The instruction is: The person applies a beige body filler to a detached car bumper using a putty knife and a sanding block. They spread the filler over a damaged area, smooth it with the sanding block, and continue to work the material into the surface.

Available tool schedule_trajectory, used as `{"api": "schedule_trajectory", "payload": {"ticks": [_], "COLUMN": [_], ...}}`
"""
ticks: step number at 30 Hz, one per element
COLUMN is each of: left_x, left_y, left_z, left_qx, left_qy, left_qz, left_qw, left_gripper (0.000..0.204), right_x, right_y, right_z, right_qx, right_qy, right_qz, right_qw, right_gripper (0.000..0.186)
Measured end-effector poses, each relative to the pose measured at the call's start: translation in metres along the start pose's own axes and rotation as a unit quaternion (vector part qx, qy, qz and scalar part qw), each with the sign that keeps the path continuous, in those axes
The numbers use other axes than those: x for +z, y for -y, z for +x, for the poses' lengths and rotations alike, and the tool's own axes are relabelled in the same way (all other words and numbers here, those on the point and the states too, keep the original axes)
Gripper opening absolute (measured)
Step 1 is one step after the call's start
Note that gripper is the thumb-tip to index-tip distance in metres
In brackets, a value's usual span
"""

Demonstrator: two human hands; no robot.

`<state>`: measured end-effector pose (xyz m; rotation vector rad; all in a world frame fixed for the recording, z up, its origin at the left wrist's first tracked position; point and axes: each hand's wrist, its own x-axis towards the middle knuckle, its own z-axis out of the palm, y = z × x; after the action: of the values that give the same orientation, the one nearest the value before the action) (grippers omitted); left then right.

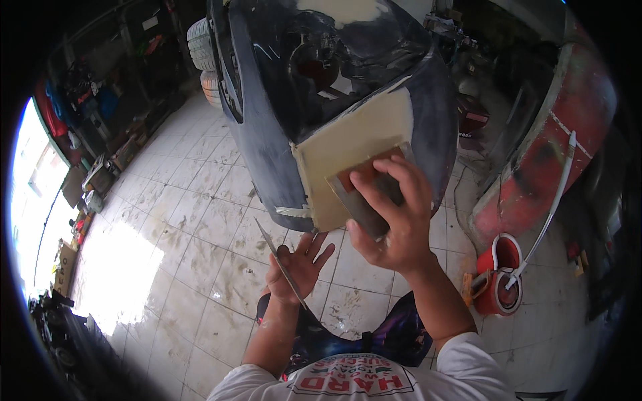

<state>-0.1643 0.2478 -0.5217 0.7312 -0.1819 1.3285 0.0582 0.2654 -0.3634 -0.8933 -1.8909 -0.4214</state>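
Note:
A dark grey car body panel (267, 157) stands before me, with a smooth beige patch of filler (358, 134) on its near corner. My right hand (406, 224) grips a flat filler spreader (363, 212), grey with a reddish-brown strip, and its far edge lies over the patch. The fingers hide part of it, so I cannot tell how firmly it touches. Lower and to the left, my left hand (304, 271) holds a thin flat plate (269, 244), seen almost edge-on, gripped near the thumb while the other fingers stretch out below the panel's lower edge.
Two stacked tyres (199, 45) stand behind the panel on the left. To the right, a worn red panel (521, 180) leans near a red bucket-like container (500, 294) with a pale pole (554, 200). Dusty marks cover the white floor tiles (180, 260). Boxes and clutter line the left wall.

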Motion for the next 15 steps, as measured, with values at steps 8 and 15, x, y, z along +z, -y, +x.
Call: {"api": "schedule_trajectory", "payload": {"ticks": [8, 15], "left_x": [-0.008, -0.012], "left_y": [-0.001, -0.009], "left_z": [-0.004, 0.003], "left_qx": [-0.010, -0.009], "left_qy": [0.026, 0.080], "left_qz": [0.059, 0.044], "left_qw": [0.998, 0.996], "left_gripper": [0.036, 0.043], "right_x": [0.052, -0.020], "right_y": [0.021, -0.006], "right_z": [-0.028, -0.036], "right_qx": [0.001, 0.029], "right_qy": [-0.032, 0.055], "right_qz": [-0.067, -0.033], "right_qw": [0.997, 0.998], "right_gripper": [0.058, 0.059]}}
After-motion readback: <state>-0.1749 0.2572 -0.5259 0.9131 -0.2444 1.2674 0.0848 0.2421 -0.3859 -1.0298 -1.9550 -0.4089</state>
